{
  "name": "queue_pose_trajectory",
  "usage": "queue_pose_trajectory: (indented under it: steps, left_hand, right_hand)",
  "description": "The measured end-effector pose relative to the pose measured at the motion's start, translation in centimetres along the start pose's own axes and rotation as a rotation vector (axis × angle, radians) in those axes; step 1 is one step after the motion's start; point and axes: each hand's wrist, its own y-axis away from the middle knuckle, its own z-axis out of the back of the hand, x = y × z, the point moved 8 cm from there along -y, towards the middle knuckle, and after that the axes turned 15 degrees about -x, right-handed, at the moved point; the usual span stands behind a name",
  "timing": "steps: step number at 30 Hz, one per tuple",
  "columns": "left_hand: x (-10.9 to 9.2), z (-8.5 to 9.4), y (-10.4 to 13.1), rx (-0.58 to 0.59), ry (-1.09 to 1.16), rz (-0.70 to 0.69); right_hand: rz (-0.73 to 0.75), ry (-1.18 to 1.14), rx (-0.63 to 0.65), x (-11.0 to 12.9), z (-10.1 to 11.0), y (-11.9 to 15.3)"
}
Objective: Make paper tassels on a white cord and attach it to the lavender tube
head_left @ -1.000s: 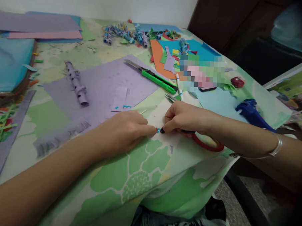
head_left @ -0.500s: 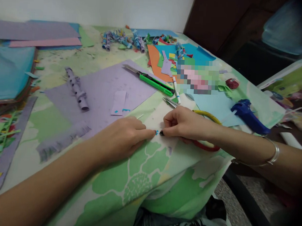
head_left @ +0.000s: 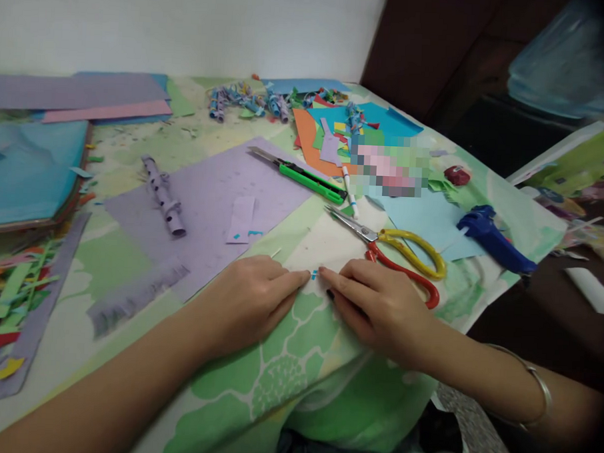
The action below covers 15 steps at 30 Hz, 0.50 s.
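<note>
Where the blue scrap (head_left: 314, 275) points is unclear.

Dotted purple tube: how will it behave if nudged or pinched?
The tube looks like rolled paper, so probably light. Its round form may roll, though its uneven side could check that. The hollow end suggests it might crush.

In dim, even light, a table (head_left: 105, 258) under a green-and-white floral cloth stands by a plain pale wall (head_left: 180, 27), with dark brown wood (head_left: 414, 51) to the right and speckled grey floor (head_left: 473, 427) below.
</note>
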Motion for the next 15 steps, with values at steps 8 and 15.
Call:
queue_pose_trajectory:
  steps: [8, 15]
  left_hand:
    - [-0.2, -0.1, 0.1, 0.015, -0.018, -0.050]
    - [-0.6, -0.4, -0.2, 0.164, -0.126, -0.150]
  right_hand:
    - [0.162, 0.091, -0.041, 1.3, -0.4, 0.6]
    - [0.310, 0.144, 0.102, 2.3, -0.8, 0.5]
